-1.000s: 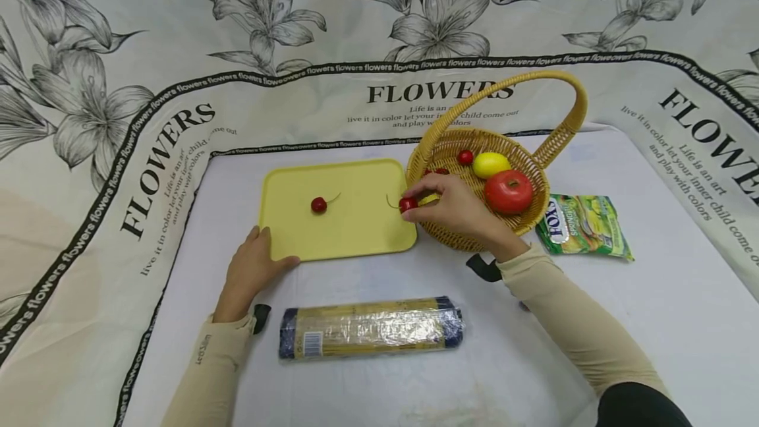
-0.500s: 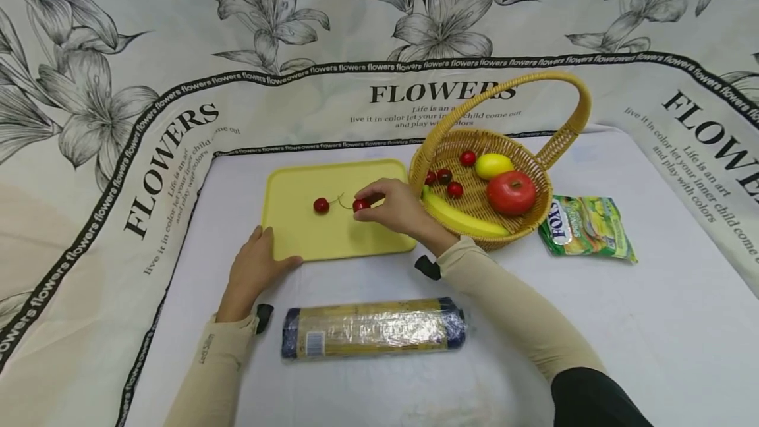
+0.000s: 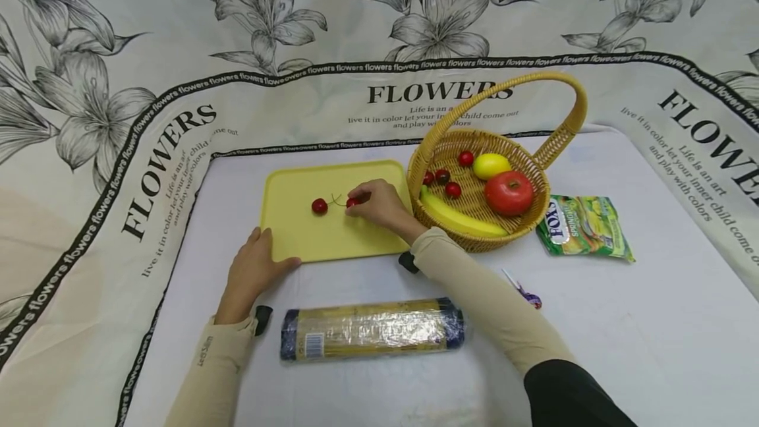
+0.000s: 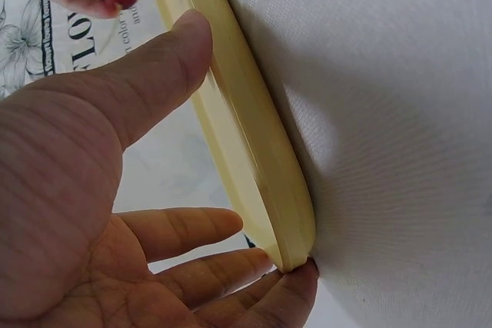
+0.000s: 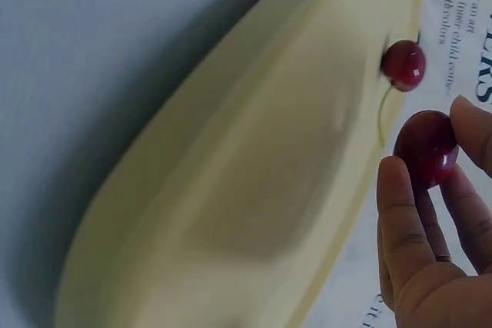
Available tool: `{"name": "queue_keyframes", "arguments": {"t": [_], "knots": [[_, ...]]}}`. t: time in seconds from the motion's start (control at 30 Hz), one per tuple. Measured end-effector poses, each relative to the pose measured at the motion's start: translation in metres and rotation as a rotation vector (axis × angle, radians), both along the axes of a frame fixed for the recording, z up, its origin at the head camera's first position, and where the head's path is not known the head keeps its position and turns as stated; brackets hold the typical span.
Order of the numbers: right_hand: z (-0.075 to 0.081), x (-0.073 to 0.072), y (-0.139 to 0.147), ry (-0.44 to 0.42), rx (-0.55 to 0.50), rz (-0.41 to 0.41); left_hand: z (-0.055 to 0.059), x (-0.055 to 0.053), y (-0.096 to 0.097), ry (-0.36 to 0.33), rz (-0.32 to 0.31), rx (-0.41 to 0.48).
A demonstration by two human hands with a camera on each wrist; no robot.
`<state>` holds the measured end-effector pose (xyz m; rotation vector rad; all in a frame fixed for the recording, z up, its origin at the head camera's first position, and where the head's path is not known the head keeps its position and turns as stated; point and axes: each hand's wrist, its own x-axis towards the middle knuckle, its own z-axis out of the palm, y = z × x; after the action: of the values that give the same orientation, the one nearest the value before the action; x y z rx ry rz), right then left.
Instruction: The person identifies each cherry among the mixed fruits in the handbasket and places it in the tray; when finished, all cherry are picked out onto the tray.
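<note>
Yellow rectangular shallow tray (image 3: 296, 242): one dark-red round stemmed cherry (image 3: 319, 206) in it; second glossy red cherry (image 5: 427, 148) over it, pinched in right hand's (image 3: 381, 203) grip, partly finger-hidden. Left hand (image 3: 255, 272) rests at tray corner, grip loose, fingers extended. Tan wicker basket (image 3: 542, 193): yellow curved banana (image 3: 462, 219), yellow oval lemon (image 3: 491, 167), large round red fruit (image 3: 509, 193), four small red cherries (image 3: 453, 190), leftmost partly covered.

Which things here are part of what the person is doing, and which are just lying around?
Seemingly in use:
cherry pinched by the right hand
yellow tray touched by the left hand
second cherry, on the tray
wicker basket holding more cherries, probably

Seemingly just lying about:
green packet
wrapped bundle
purple-handled item
banana, lemon and large red fruit, in the basket
</note>
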<state>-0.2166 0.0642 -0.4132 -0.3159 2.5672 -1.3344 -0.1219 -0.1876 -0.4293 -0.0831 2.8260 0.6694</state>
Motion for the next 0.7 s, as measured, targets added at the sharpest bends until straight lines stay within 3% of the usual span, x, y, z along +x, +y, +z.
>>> {"name": "queue_keyframes", "arguments": {"t": [0.37,0.7], "knots": [[-0.017,-0.018,-0.009,0.019,0.055,-0.014,0.001,0.0,0.001,0.005,-0.003,0.0],[-0.023,-0.021,-0.015,0.057,0.078,-0.028,0.0,0.0,0.001,0.014,-0.004,0.001]]}}
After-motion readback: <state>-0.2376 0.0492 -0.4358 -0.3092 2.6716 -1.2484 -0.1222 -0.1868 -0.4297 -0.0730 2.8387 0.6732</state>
